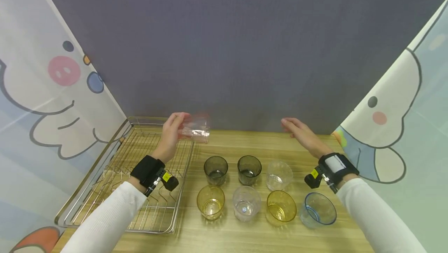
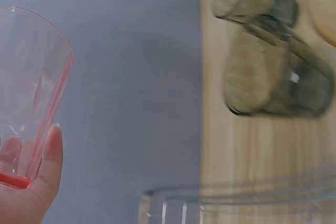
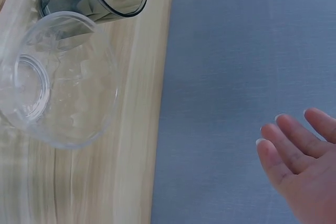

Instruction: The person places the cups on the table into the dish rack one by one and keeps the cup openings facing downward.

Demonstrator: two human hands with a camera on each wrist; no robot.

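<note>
My left hand (image 1: pixel 170 134) grips a clear pink glass (image 1: pixel 196 129) by its base end, with the glass tipped on its side and its mouth to the right. It hangs above the right back part of the wire dish rack (image 1: pixel 175 206). In the left wrist view the thumb lies along the wall of the pink glass (image 2: pixel 31 87), near its red base. My right hand (image 1: pixel 302 134) is in the air over the table's back edge, holding nothing. Its fingers look relaxed in the right wrist view. Nearest below it stands a clear glass (image 1: pixel 279 176).
Two dark grey glasses (image 1: pixel 216 170) stand in the back row. In front are a yellow glass (image 1: pixel 210 202), a clear glass (image 1: pixel 246 203), another yellow glass (image 1: pixel 280 208) and a blue-rimmed glass (image 1: pixel 317 210). A grey panel (image 1: pixel 238 50) rises behind the wooden table (image 1: pixel 266 239).
</note>
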